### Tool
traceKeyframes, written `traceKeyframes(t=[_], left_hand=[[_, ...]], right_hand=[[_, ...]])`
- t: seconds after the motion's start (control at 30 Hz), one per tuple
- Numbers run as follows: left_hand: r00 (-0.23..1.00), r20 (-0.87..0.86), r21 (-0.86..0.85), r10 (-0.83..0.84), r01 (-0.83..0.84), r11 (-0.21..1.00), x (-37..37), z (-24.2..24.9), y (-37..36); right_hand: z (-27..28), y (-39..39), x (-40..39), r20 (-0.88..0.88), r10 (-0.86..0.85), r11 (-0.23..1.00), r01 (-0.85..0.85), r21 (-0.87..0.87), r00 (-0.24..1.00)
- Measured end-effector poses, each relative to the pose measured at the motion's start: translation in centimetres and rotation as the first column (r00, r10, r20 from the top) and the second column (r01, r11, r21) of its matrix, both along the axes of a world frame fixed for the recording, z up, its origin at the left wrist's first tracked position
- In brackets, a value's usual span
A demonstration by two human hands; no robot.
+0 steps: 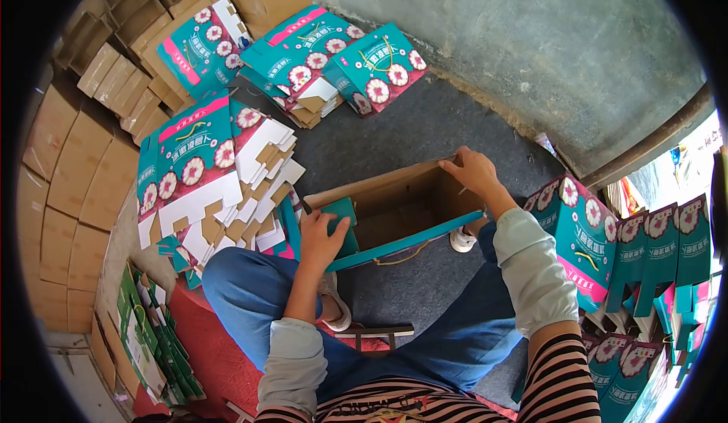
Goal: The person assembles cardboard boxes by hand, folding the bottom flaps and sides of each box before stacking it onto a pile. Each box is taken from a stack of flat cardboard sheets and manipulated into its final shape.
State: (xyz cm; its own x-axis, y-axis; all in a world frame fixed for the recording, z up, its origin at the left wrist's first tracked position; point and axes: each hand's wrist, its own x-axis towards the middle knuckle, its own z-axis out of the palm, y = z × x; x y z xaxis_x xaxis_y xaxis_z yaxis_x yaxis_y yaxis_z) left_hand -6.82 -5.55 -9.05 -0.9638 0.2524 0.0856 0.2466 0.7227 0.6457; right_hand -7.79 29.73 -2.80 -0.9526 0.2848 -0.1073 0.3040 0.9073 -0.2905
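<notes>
An open teal carton (pixel 409 242) with a brown inside stands between my knees, its opening facing up and a cord handle on its near side. My left hand (pixel 322 239) lies on the teal flap at the carton's left end, fingers bent over it. At the far right corner, my right hand (pixel 474 171) grips the carton's rim, with the thumb near the inner side. The carton's bottom is in shadow.
Flat teal cartons (pixel 193 157) lie piled at the left, more (pixel 303 51) at the back. Brown boxes (pixel 83 157) are stacked far left. Teal cartons (pixel 576 233) stand at the right. Green flattened cartons (pixel 152 339) lie lower left. A grey wall (pixel 516 36) rises behind.
</notes>
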Motion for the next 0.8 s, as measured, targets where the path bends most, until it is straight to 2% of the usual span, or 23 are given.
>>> traceKeyframes(t=[0.1,0.17,0.27,0.37,0.4,0.5,0.6,0.7,0.8], left_hand=[[0.991,0.134,-0.019,0.008,-0.006,1.000,0.6,1.5,0.3],[0.989,0.145,-0.038,-0.011,0.016,0.999,0.9,1.3,0.3],[0.987,0.158,-0.003,-0.035,0.035,0.999,1.0,0.8,-0.1],[0.983,0.173,0.042,-0.064,0.057,0.997,0.9,0.0,-0.5],[0.981,0.179,0.052,-0.074,0.066,0.996,0.9,0.0,-0.6],[0.973,0.213,0.060,-0.085,0.074,0.995,1.1,0.2,-0.7],[0.961,0.257,0.063,-0.103,0.090,0.994,0.8,0.0,-1.0],[0.949,0.291,-0.001,-0.120,0.126,0.992,0.2,0.4,-1.0],[0.949,0.294,0.018,-0.117,0.117,0.993,0.3,0.7,-1.0]], right_hand=[[0.0,-0.7,0.0,-0.042,-0.007,1.000,0.008,0.022,0.999],[0.1,-0.8,-0.3,-0.026,-0.042,0.999,0.042,-0.002,0.999],[0.1,-1.3,-0.8,0.155,-0.086,0.994,0.096,-0.058,0.984],[-0.8,-2.3,-0.3,0.242,0.143,0.987,-0.120,-0.110,0.960],[-0.5,-3.2,0.6,0.180,0.216,0.969,-0.188,-0.157,0.960],[-1.6,-3.3,0.2,0.444,0.361,0.916,-0.402,-0.003,0.820],[-2.7,-2.6,-0.2,0.453,0.390,0.891,-0.453,0.035,0.802],[-3.5,-0.7,-0.2,0.317,0.427,0.900,-0.432,-0.056,0.847],[-3.0,1.0,0.3,0.269,0.501,0.865,-0.484,-0.130,0.823]])
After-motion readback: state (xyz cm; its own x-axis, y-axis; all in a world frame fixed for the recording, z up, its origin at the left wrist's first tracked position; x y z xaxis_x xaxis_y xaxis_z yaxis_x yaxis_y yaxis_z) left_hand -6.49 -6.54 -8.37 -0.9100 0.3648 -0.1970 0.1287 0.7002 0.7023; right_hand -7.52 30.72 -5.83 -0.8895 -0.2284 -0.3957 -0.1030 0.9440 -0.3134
